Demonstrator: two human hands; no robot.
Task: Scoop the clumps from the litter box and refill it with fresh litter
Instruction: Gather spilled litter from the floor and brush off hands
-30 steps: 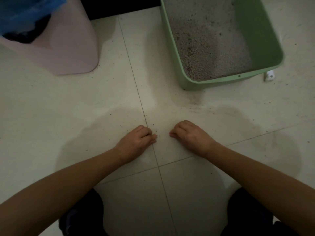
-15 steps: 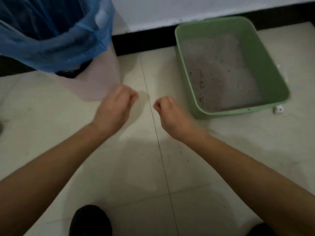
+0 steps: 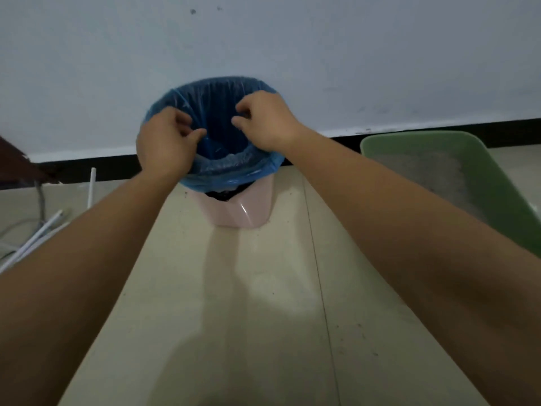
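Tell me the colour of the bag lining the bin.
The bag is translucent blue, over a pale pink bin; the head view shows it.

we face a pale bluish-white wall (image 3: pixel 351 54) with a few small dark marks, ending in a black baseboard (image 3: pixel 439 128). the floor (image 3: pixel 263 317) is glossy cream tile with thin seams (image 3: pixel 319 273), speckled with grit. at left lie white tubes (image 3: pixel 38 232) and a grey cable (image 3: pixel 41 200), below a dark brown furniture corner (image 3: pixel 17 162). the light is dim.
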